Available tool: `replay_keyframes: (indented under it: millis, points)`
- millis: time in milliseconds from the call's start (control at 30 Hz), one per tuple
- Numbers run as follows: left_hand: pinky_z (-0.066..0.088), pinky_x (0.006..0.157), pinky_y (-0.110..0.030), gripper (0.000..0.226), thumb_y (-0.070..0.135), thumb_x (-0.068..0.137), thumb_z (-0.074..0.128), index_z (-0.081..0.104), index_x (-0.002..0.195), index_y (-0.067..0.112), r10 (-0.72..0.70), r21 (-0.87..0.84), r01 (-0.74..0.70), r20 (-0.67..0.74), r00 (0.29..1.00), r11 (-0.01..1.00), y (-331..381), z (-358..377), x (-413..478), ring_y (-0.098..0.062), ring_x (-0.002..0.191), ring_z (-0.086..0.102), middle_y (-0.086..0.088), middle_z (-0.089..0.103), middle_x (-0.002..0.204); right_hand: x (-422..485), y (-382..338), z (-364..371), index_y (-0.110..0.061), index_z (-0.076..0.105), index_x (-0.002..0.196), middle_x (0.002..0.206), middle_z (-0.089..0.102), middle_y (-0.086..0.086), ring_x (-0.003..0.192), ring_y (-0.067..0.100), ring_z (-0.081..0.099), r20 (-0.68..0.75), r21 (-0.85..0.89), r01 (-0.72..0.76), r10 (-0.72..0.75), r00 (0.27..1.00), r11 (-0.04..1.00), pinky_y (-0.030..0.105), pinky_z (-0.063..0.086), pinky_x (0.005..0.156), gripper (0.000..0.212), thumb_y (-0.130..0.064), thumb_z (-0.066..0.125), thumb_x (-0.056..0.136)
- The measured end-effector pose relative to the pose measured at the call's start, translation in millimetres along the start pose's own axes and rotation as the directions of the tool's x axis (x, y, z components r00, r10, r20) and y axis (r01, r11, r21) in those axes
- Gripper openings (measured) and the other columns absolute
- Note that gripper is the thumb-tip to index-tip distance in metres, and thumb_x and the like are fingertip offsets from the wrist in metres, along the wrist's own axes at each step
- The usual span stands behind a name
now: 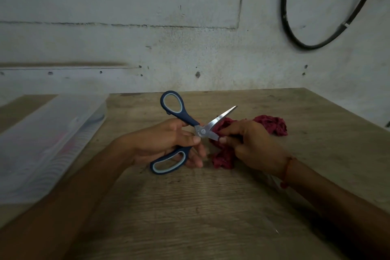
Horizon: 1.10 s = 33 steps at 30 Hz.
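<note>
A pair of scissors (191,121) with dark blue handles and pale blue loop linings is spread wide above the wooden table (211,207). My left hand (166,141) grips them near the pivot, fingers curled round the lower handle. One blade points up and right; the other runs into a crumpled dark red cloth (272,125). My right hand (251,145) pinches a fold of that cloth against the lower blade. More red cloth bunches below the hand and trails back to the right.
A long clear plastic box (48,143) with pink items inside lies along the table's left side. A grey concrete wall stands behind the table. A black cable loop (295,34) hangs on the wall at upper right.
</note>
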<state>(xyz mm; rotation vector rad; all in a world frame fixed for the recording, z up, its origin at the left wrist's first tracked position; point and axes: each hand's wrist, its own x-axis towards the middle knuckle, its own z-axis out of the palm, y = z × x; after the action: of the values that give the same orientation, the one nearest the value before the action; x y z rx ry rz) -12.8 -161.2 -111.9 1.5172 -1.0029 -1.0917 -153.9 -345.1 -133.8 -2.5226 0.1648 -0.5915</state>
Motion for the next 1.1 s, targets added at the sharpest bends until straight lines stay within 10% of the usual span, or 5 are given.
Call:
replay_keyframes:
  millis: [133,367,767,933,1100]
  points:
    - [0.06,0.071,-0.049,0.026,0.015,0.1,0.053,0.054,0.126,0.01,0.02,0.097,-0.027,0.071,0.997,0.995,-1,-7,-2,-0.036,0.077,0.071,-0.022,0.07,0.092,0,-3,-1,-0.021,0.075,0.088,0.077,0.071,-0.001,0.072,0.01,0.061,-0.022,-0.018,0.007,-0.008,1.0,1.0,0.032,0.05,0.072,0.011,-0.017,0.066,0.087]
    - [0.04,0.042,-0.026,0.022,0.022,0.103,0.047,0.052,0.122,0.012,0.191,0.044,-0.187,-0.135,0.972,0.981,-12,15,13,-0.017,0.043,0.044,-0.009,0.054,0.061,1,-4,9,-0.018,0.066,0.078,0.066,0.064,-0.002,0.059,0.004,0.056,-0.027,0.125,-0.083,0.087,0.996,0.989,0.018,0.045,0.057,0.016,-0.02,0.06,0.093]
    - [0.039,0.036,-0.026,0.024,0.035,0.106,0.038,0.054,0.096,0.02,0.299,0.285,-0.205,-0.342,0.891,0.936,-15,36,27,-0.014,0.033,0.039,0.007,0.046,0.045,8,-22,13,-0.005,0.073,0.082,0.078,0.073,0.014,0.063,0.015,0.065,-0.021,0.431,-0.157,0.183,0.983,0.888,0.023,0.052,0.06,0.025,-0.024,0.061,0.093]
    - [0.034,0.038,-0.023,0.024,0.035,0.106,0.04,0.057,0.099,0.02,0.319,0.267,-0.222,-0.412,0.854,0.938,-16,40,27,-0.008,0.036,0.037,0.009,0.044,0.044,8,-25,17,0.004,0.065,0.089,0.088,0.064,0.033,0.081,0.048,0.061,0.058,0.429,-0.2,0.195,0.979,0.881,0.057,0.054,0.076,0.05,-0.043,0.05,0.096]
    - [0.032,0.037,-0.022,0.025,0.037,0.104,0.042,0.057,0.087,0.028,0.358,0.247,-0.274,-0.426,0.831,0.929,-14,42,28,-0.009,0.036,0.036,0.004,0.043,0.047,6,-30,15,0.001,0.065,0.072,0.062,0.058,0.017,0.056,0.021,0.048,-0.001,0.452,-0.19,0.214,0.977,0.871,0.034,0.043,0.057,0.047,-0.037,0.053,0.095]
